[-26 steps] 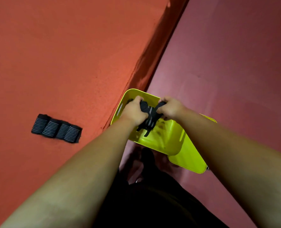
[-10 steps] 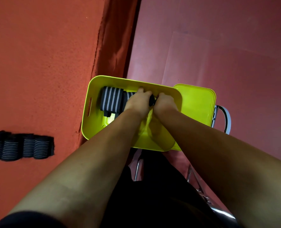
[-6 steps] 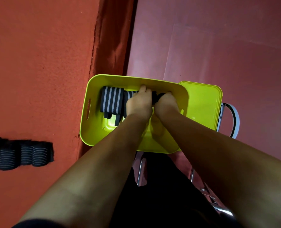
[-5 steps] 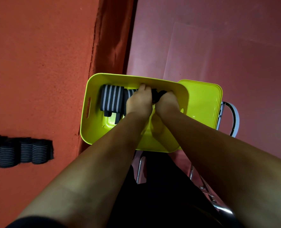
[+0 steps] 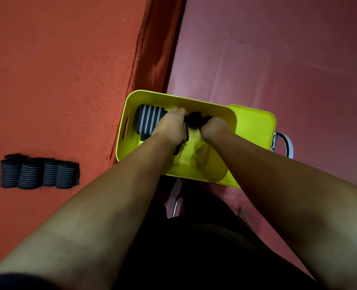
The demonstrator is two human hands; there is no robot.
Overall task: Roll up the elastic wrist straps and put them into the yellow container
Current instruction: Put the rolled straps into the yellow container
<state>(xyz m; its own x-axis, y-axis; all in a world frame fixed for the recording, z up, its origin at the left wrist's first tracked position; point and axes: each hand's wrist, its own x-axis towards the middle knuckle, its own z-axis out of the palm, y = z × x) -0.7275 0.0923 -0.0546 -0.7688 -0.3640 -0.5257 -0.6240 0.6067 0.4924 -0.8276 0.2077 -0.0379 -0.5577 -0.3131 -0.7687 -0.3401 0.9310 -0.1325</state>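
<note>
The yellow container sits beside the edge of the orange surface. Inside it at the left end lies a rolled black strap with white stripes. Both of my hands are inside the container. My left hand and my right hand grip a black wrist strap between them, with a loose tail hanging below my left hand. Several rolled straps lie in a row on the orange surface at the left.
A yellow lid lies under the container's right end. A grey metal handle or chair frame shows to its right. Dark red floor spreads to the right; the orange surface fills the left.
My hands carried the black strap down into the container, next to the striped roll, and they have drawn slightly apart. The camera view has shifted a little.
</note>
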